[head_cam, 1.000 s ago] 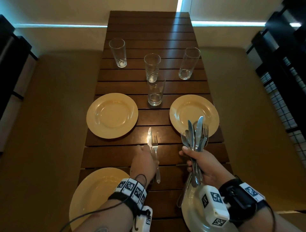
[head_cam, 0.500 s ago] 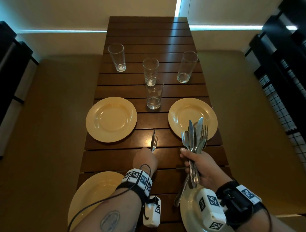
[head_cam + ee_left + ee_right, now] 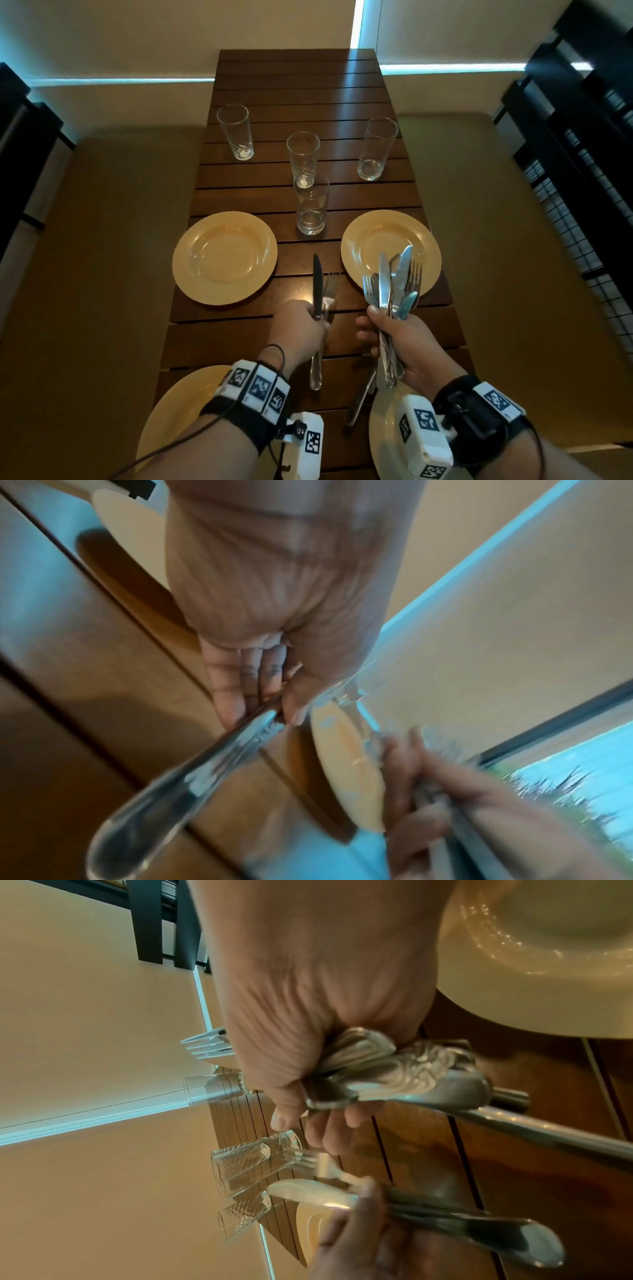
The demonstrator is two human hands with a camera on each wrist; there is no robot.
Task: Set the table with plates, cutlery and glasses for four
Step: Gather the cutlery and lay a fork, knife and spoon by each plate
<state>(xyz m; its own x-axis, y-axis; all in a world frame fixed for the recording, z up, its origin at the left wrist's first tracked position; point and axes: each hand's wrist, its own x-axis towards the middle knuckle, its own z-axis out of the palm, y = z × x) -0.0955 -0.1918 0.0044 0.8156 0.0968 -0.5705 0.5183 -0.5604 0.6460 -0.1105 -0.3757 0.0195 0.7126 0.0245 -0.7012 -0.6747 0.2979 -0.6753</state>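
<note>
Above the middle of the wooden table [image 3: 298, 85], my left hand [image 3: 301, 325] grips a knife [image 3: 318, 284] and a fork [image 3: 329, 291] together by their handles, tips pointing away from me. The handles [image 3: 178, 785] fill the left wrist view. My right hand [image 3: 394, 332] holds a bundle of cutlery [image 3: 394, 284] upright, its handle ends [image 3: 394, 1074] showing in the right wrist view. Yellow plates lie at far left [image 3: 224, 257], far right [image 3: 390, 236], near left [image 3: 171, 411] and near right [image 3: 387, 431]. Several empty glasses [image 3: 311, 212] stand beyond the plates.
Tan cushioned benches [image 3: 102, 240] run along both long sides of the table. Dark slatted furniture [image 3: 582, 137] stands at the right and a dark frame [image 3: 20, 137] at the left. A pale wall with a lit strip lies behind the table's far end.
My left hand has lifted the knife and fork off the table and carried them forward a little. My right hand keeps the cutlery bundle in about the same place.
</note>
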